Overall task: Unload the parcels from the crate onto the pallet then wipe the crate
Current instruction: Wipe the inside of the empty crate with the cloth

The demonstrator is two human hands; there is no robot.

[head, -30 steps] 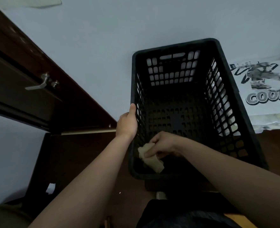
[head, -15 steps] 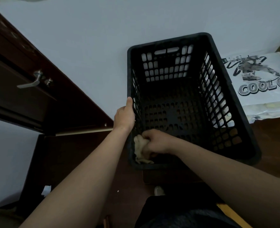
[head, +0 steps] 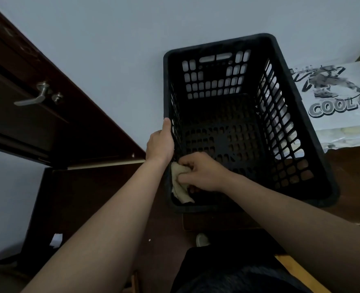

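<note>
A black slotted plastic crate stands in front of me against the pale wall, with nothing inside but my hand and a cloth. My left hand grips the crate's left rim from outside, thumb along the top edge. My right hand reaches into the near left corner and holds a crumpled beige cloth against the inner left wall. A white parcel printed with a figure and "COOL" lies to the right of the crate.
A dark wooden door with a metal lever handle stands open on the left. The crate rests on a dark brown surface. A small white scrap lies on the floor at lower left.
My right hand has carried the cloth from the crate's near floor to the near left corner and up against the left wall. My left hand keeps its grip on the rim.
</note>
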